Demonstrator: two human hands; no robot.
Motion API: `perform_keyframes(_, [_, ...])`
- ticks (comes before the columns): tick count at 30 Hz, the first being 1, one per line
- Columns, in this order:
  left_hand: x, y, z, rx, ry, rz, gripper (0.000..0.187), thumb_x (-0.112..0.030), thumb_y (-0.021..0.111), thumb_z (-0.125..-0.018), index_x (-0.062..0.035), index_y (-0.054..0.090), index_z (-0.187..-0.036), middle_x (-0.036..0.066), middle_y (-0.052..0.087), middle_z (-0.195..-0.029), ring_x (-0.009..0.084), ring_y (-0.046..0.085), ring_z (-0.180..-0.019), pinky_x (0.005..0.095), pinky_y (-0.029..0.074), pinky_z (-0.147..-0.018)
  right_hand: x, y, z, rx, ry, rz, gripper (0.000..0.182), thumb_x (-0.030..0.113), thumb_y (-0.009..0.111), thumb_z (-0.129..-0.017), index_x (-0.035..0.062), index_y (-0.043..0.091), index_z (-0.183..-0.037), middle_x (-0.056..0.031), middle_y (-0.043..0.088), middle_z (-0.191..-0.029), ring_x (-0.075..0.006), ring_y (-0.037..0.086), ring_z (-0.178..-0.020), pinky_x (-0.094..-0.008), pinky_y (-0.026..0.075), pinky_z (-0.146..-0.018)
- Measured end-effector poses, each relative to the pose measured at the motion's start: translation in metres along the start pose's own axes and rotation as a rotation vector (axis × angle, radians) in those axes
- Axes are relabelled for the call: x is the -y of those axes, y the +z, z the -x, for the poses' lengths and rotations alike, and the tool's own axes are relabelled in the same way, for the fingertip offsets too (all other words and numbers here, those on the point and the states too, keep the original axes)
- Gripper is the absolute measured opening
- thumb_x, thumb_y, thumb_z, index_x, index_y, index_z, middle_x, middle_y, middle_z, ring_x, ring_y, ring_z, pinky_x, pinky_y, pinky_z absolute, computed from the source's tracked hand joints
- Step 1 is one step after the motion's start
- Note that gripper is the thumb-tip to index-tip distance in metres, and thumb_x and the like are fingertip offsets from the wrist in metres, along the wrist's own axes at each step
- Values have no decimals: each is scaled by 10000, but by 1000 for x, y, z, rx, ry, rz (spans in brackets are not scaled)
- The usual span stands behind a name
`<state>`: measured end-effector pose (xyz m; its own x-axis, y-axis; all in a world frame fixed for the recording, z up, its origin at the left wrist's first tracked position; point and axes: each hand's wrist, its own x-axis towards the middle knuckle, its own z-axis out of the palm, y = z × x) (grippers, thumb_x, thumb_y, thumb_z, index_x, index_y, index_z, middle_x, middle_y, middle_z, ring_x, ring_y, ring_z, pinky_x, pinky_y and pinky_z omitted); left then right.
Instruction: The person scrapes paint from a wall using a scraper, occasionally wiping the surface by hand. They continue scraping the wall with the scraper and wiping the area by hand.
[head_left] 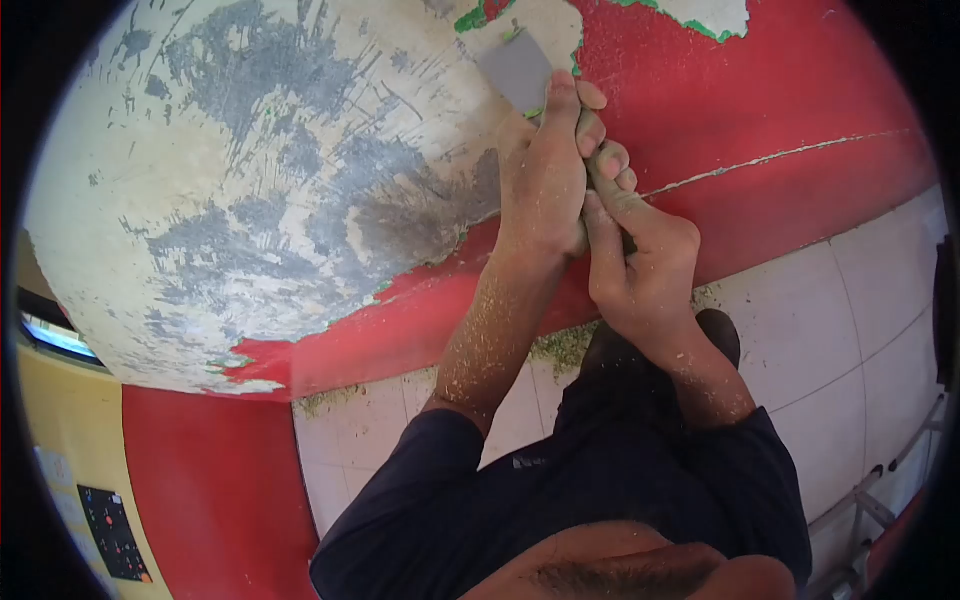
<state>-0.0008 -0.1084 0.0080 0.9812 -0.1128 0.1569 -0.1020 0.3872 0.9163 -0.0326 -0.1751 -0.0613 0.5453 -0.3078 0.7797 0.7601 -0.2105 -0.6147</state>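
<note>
A paint scraper (516,72) with a broad grey metal blade lies near the upper middle of the head view, its blade over the stripped part of the wall (330,130). My left hand (545,180) is closed around it close to the blade, thumb pointing up toward the metal. Lower and to the right, my right hand (645,245) is closed at the handle end, its fingers meeting those of my left. Most of the handle is hidden by my hands. Green bits cling to the blade edges, and pale flakes dust both forearms.
Red paint (760,100) with ragged green edges borders the bared white and grey surface. Paint flakes (560,350) are scattered on the tiled floor (800,330) at the wall's foot. A metal ladder-like frame (875,510) stands at lower right; a dark poster (115,535) hangs at lower left.
</note>
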Motion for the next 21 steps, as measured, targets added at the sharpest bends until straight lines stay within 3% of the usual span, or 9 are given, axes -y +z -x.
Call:
perform_keyframes(4, [-26,11,-24,-9,111,-102,296,-344,432,-1005,-109,464,-827,-25,347,-560,130,445,-471,283,405,-439,2,11,-28,-3,-43,-11,146,5,606,-800,-33,661,-930,-200,564,-625,-314,604,-535,-356,463,-491])
perform_keyframes(7, [-14,1,-8,-50,15,-48,327,-356,431,-1002,-129,439,-767,-21,355,-560,132,441,-462,294,402,-437,3,9,-14,-16,-101,43,163,15,611,-793,-29,657,-943,-195,575,-636,-325,622,-566,-369,471,-495])
perform_keyframes(11, [7,-12,3,-86,-13,-36,304,-371,455,-997,-110,476,-842,-30,340,-594,114,404,-492,295,406,-458,-7,7,16,28,-18,19,124,3,614,-789,-13,662,-902,-190,570,-625,-331,608,-549,-362,470,-494])
perform_keyframes(14, [-12,-4,-4,-28,96,-70,304,-370,449,-1000,-86,482,-899,-41,335,-622,108,396,-508,292,417,-475,10,7,-12,96,67,-40,136,-1,609,-800,-38,665,-918,-209,569,-631,-323,612,-542,-362,473,-498])
perform_keyframes(15, [-15,-2,-4,-7,123,-76,308,-374,451,-999,-84,480,-899,-42,336,-624,108,399,-511,293,420,-480,11,5,-5,75,50,-43,134,3,606,-802,-34,666,-917,-205,562,-624,-324,605,-535,-362,466,-491])
perform_keyframes(18, [-5,-3,6,-53,-36,25,313,-375,427,-1005,-89,473,-886,-37,334,-620,115,401,-507,295,423,-483,1,8,1,-5,-43,-46,141,9,603,-805,-26,669,-924,-195,546,-604,-325,592,-522,-362,454,-478])
perform_keyframes(21, [-16,4,-7,-22,45,-82,293,-356,396,-1016,-97,475,-905,-37,339,-622,114,402,-502,291,424,-485,3,10,-9,-19,-65,4,165,7,611,-798,-27,670,-949,-191,540,-597,-320,594,-519,-366,462,-484])
